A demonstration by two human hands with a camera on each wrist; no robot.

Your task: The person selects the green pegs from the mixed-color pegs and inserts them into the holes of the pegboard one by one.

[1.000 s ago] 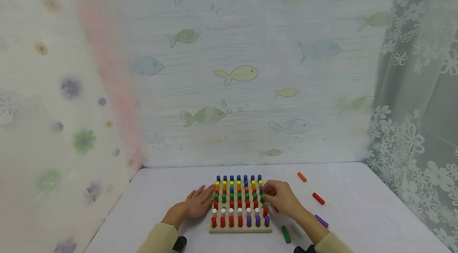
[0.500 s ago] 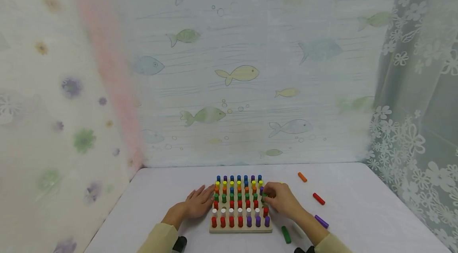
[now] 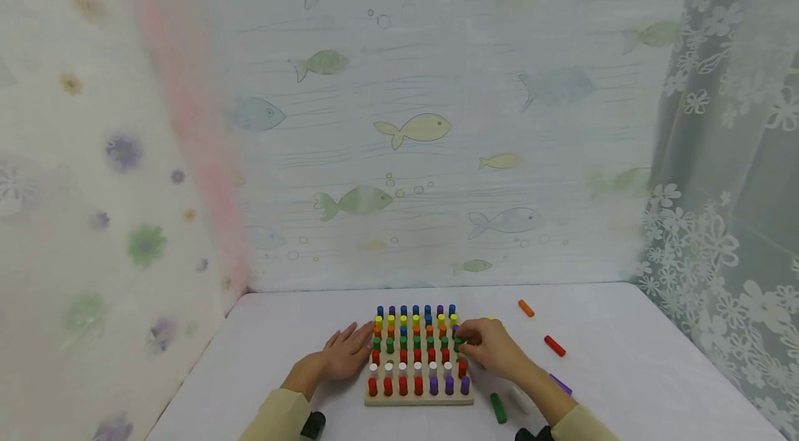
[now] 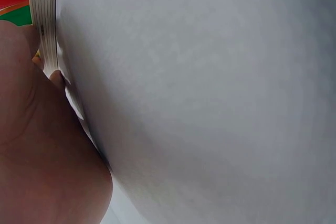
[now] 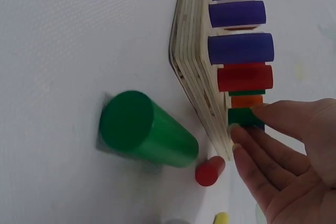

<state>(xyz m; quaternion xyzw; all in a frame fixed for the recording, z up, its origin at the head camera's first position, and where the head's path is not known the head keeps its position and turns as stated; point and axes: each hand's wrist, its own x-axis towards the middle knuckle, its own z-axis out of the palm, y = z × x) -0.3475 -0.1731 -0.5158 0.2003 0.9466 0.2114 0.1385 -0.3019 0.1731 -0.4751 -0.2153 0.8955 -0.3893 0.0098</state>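
Observation:
A wooden peg board (image 3: 418,401) stands on the white table, with rows of coloured pegs upright in it. At its right edge, my right hand (image 3: 493,349) pinches a green peg (image 5: 241,116) between thumb and fingertips. The right wrist view shows that peg upright in line with the board's other pegs; its lower end is partly hidden. Flat on the table, my left hand (image 3: 346,354) has its fingers extended against the board's left side. One hole in the red row, second from the left, has no peg.
Loose pegs lie to the right: a green peg (image 3: 498,408), a purple peg (image 3: 560,384), a red peg (image 3: 554,346), an orange peg (image 3: 526,308) and a white peg (image 3: 520,399). Close to the board lies another red peg (image 5: 210,170), with a yellow peg (image 5: 221,218) farther off.
My right hand has dipped slightly while keeping hold of the green peg, and a bit of yellow now shows behind it. My left hand stays where it was.

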